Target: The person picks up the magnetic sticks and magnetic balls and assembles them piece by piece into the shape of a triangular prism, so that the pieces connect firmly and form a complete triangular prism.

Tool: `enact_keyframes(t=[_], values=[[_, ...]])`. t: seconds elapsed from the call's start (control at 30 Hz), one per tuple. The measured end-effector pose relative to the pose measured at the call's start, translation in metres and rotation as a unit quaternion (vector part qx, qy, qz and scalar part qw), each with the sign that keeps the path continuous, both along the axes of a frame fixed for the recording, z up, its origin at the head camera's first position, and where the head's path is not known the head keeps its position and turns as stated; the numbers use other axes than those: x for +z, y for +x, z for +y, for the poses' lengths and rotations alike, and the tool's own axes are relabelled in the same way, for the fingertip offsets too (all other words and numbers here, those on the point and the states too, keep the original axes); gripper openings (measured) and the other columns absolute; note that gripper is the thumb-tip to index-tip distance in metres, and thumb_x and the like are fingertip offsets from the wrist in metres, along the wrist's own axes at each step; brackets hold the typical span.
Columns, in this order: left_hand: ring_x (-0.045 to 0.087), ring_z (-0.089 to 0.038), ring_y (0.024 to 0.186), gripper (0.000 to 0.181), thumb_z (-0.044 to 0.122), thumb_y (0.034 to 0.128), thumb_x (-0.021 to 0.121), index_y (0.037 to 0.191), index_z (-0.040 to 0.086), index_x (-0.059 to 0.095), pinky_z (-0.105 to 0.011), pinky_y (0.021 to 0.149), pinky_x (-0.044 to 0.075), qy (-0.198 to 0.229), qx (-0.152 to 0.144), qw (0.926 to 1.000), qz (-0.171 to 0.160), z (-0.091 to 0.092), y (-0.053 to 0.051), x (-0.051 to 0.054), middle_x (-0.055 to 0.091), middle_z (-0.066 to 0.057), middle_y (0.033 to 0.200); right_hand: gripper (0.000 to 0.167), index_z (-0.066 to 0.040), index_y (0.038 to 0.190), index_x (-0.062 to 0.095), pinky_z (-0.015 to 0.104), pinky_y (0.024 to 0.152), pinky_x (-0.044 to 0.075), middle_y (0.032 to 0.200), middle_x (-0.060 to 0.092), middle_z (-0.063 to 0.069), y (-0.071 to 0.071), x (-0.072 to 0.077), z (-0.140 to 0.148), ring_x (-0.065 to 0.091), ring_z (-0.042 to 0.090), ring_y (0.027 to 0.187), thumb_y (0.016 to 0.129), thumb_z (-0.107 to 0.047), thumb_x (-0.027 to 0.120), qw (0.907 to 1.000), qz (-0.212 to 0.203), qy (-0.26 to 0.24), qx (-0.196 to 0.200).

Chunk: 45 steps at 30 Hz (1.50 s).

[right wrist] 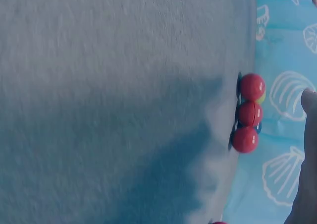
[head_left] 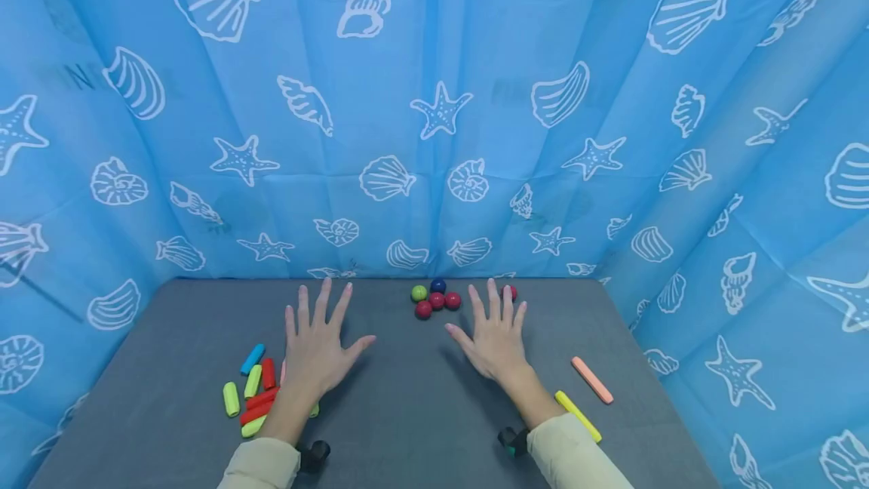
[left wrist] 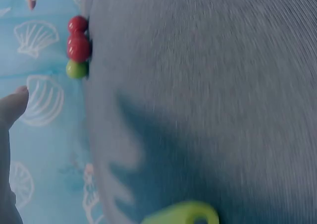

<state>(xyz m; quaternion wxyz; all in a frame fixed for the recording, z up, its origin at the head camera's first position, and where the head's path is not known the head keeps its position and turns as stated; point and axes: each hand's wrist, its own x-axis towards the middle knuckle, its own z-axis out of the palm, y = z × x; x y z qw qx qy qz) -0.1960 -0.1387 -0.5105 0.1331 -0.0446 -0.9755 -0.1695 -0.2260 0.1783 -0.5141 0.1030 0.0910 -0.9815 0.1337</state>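
My left hand (head_left: pixel 317 357) is held above the table with its fingers straight and spread, holding nothing. Below and left of it lies a loose group of short sticks: a blue stick (head_left: pixel 253 359), red sticks (head_left: pixel 268 373) and yellow-green sticks (head_left: pixel 231 399); the forearm hides part of the group. My right hand (head_left: pixel 495 342) is likewise spread in the air, palm down and bare of any object. Between the hands, at the table's far edge, sit a green ball (head_left: pixel 419 293), a dark blue ball (head_left: pixel 438 286) and red balls (head_left: pixel 437 300). Another red ball (head_left: pixel 512 292) shows behind the right fingertips.
Right of the right forearm lie a yellow stick (head_left: pixel 578 416) and a salmon-pink stick (head_left: pixel 592 379). The grey cloth-covered table (head_left: pixel 407 413) meets a blue curtain (head_left: pixel 434 172) with white seashell prints at the back and the right. Dark bands with small devices circle both wrists.
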Motion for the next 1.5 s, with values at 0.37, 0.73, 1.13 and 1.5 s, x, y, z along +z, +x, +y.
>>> enact_keyframes(t=[0.37, 0.73, 1.13, 1.5], values=[[0.004, -0.055, 0.154, 0.105, 0.063, 0.0856, 0.072, 0.165, 0.030, 0.013, -0.078, 0.115, 0.008, 0.046, 0.024, 0.9985, -0.015, -0.051, 0.021, 0.005, 0.010, -0.015, 0.172, 0.092, -0.012, 0.162, 0.024, 0.077, 0.119, 0.006, 0.169, 0.012, 0.025, -0.025, 0.005, 0.033, 0.008, 0.053, 0.155, 0.095, -0.069, 0.053, 0.9995, -0.024, -0.002, -0.021], [0.039, -0.036, 0.118, 0.089, 0.055, 0.0761, 0.085, 0.152, 0.024, 0.049, -0.049, 0.081, 0.028, 0.075, -0.041, 0.9916, -0.097, -0.079, 0.048, 0.002, 0.047, -0.004, 0.155, 0.089, -0.009, 0.162, 0.017, 0.073, 0.116, 0.025, 0.167, 0.012, 0.027, -0.049, 0.000, 0.067, 0.015, 0.051, 0.153, 0.098, -0.050, 0.064, 0.9944, -0.099, -0.038, 0.000], [0.033, -0.018, 0.091, 0.062, 0.031, 0.0704, 0.093, 0.128, 0.028, 0.070, -0.040, 0.078, 0.021, 0.113, -0.091, 0.9714, -0.189, -0.077, 0.056, -0.009, 0.063, 0.015, 0.118, 0.076, -0.007, 0.159, 0.030, 0.069, 0.114, 0.029, 0.162, 0.026, 0.026, -0.067, -0.004, 0.086, 0.028, 0.050, 0.144, 0.099, -0.039, 0.065, 0.9877, -0.132, -0.081, -0.019], [0.036, -0.013, 0.088, 0.027, 0.040, 0.0693, 0.090, 0.093, 0.036, 0.080, -0.037, 0.076, 0.024, 0.040, -0.085, 0.9806, -0.172, -0.070, 0.054, -0.014, 0.058, 0.018, 0.093, 0.046, -0.004, 0.136, 0.060, 0.057, 0.094, 0.044, 0.133, 0.061, 0.023, -0.058, -0.010, 0.082, 0.049, 0.043, 0.119, 0.097, -0.023, 0.072, 0.9931, -0.107, -0.041, -0.024]])
